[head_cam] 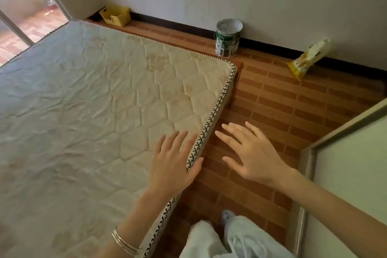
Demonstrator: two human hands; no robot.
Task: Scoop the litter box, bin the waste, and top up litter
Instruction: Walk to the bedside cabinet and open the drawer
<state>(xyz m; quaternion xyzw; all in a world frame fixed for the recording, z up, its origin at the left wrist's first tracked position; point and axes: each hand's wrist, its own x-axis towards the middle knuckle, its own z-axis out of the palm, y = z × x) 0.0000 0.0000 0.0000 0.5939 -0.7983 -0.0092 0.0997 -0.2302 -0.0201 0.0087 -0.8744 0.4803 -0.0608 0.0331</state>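
A yellow plastic box (115, 15) stands tilted on the floor in the far corner by the wall. A green and white tin bucket (228, 38), lined with a pale bag, sits against the far wall. Further right, a yellow bag (307, 58) leans on the skirting board. My left hand (173, 163) hovers open over the near corner of a bare mattress (94, 100), fingers spread, holding nothing. My right hand (251, 153) is open too, spread above the floor beside the mattress. No scoop shows anywhere.
The mattress fills the left of the room. A strip of brick-patterned floor (282, 100) runs between it and the far wall. A pale cabinet or door panel (345, 174) stands at the right. A glass sliding door (25, 16) is at the far left.
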